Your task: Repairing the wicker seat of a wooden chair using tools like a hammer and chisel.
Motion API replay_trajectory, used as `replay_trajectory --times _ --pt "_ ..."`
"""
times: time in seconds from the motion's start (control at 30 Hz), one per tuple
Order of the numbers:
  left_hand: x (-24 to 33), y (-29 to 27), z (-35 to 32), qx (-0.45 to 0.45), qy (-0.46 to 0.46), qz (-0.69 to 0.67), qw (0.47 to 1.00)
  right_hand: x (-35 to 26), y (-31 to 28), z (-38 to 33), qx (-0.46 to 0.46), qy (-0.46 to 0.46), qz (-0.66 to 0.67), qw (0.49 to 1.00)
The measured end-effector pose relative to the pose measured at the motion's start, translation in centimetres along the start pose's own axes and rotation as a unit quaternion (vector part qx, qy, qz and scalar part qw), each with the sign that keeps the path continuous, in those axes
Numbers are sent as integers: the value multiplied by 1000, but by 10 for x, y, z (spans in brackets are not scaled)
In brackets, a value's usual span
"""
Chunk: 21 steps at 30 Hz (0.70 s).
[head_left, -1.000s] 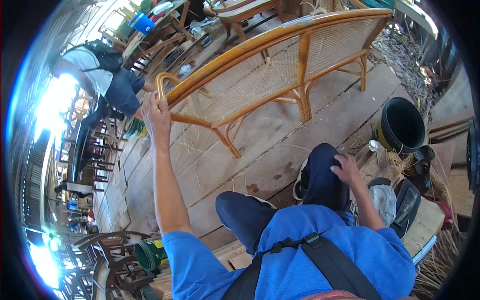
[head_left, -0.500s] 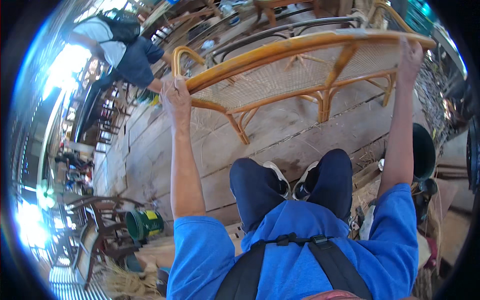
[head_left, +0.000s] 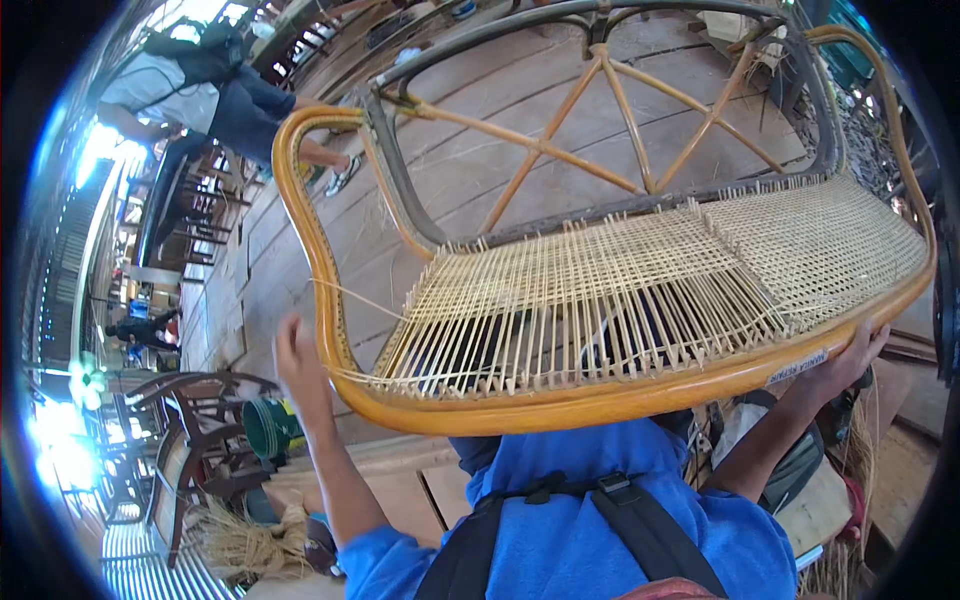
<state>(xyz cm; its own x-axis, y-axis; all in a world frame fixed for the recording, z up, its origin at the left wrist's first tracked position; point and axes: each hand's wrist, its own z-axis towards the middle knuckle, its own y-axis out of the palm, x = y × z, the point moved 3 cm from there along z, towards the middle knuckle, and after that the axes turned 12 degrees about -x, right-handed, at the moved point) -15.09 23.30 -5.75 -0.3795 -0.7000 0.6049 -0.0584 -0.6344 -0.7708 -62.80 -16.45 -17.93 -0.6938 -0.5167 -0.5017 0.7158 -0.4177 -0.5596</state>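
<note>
A rattan bench (head_left: pixel 545 412) is tilted toward me, its front rail close to my body. Its woven cane seat (head_left: pixel 820 235) is dense on the right. On the left, loose parallel strands (head_left: pixel 540 350) show gaps, and one strand pokes out past the left armrest. My right hand (head_left: pixel 848 362) grips the front rail near its right corner, below a small label; the fingers are partly hidden. Just outside the curved left armrest, my left hand (head_left: pixel 300 362) has its fingers stretched out, somewhat blurred, and holds nothing. The bench back (head_left: pixel 540 146) has crossed rattan rods and a dark frame.
Another person (head_left: pixel 200 90) is bent over at the far left. A green bucket (head_left: pixel 266 430) stands at the left beside wooden chairs (head_left: pixel 178 440). Loose fibre (head_left: pixel 245 540) lies at the lower left. Plank flooring (head_left: pixel 285 270) extends beyond the bench.
The bench has come nearer and tipped, showing its seat from above. My left hand has let go of it and moved down; my right hand has shifted down along the rail.
</note>
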Motion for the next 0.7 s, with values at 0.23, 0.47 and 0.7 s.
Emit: replay_trajectory --times 0.23,0.47,0.7 --pt "-73 52 154 -172 -63 -97 978 4 -3 -6 29 275 376 884" --pt "-85 73 153 -223 -97 -274 931 -32 10 -4 110 440 557 696" --pt "-55 60 137 -159 -54 -226 959 -1 30 -25 117 463 572 667"
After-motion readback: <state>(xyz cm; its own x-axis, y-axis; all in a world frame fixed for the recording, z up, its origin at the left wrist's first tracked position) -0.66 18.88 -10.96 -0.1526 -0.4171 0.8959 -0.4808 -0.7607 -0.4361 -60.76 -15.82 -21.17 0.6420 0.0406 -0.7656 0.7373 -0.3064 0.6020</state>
